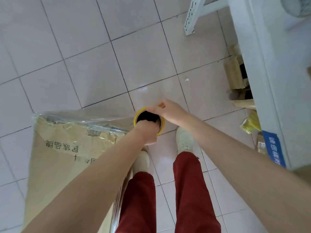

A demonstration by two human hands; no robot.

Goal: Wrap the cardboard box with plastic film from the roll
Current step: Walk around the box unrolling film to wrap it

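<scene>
Cardboard box (67, 157): tall and brown, printed characters on its side, standing at near left on the tiled floor (84, 56).
Plastic film (80, 117): clear sheet bunched along the box's far top edge, running right to the roll.
Roll (137, 115): yellow-rimmed tube, open end up, just right of the box.
Left hand (148, 133): fingers pushed into the roll's core, holding it; their spread inside cannot be told.
Right hand (171, 111): fingers curled over the roll's far right rim.
Below: red trousers (190, 190), pale shoes (184, 140).
</scene>
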